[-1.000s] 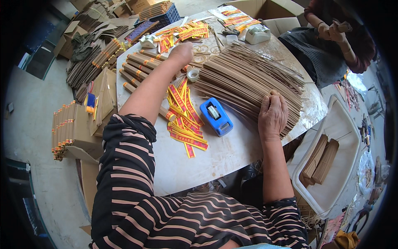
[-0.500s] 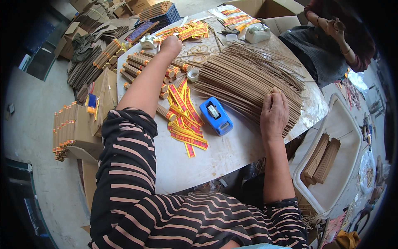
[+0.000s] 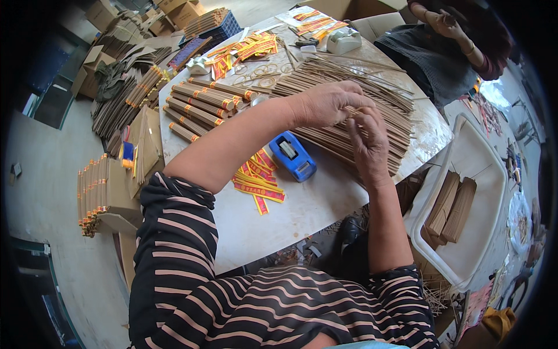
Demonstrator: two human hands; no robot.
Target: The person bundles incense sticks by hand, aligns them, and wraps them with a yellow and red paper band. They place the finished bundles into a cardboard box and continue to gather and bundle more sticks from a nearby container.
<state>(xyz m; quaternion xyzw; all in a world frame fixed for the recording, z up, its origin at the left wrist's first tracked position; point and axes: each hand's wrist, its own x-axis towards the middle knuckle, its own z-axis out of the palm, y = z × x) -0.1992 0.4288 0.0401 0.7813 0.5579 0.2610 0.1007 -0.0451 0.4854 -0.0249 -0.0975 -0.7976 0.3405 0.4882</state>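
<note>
A wide heap of brown incense sticks (image 3: 325, 136) lies across the table. Over it, my left hand (image 3: 332, 104) has its fingertips pinched together, meeting my right hand (image 3: 370, 142). The fingers of my right hand are curled upward, also closed. Whatever they hold is too small or hidden to make out. Left of the heap stands a blue tape dispenser (image 3: 292, 156), with red and yellow paper strips (image 3: 256, 183) beside it, partly under my left forearm. Several bundled incense sticks (image 3: 200, 102) with red and yellow bands lie farther left.
More paper strips (image 3: 250, 49), rubber bands (image 3: 264, 71) and a white tape dispenser (image 3: 343, 41) are at the far side. A white tub (image 3: 418, 224) holding stick bundles stands right of the table. Another person (image 3: 433, 58) sits at the far right. Cartons (image 3: 148, 136) stand left.
My left hand has come from the far-left paper strips back to my right hand above the heap. My right hand has turned and lifted slightly toward it. The view has shifted a little.
</note>
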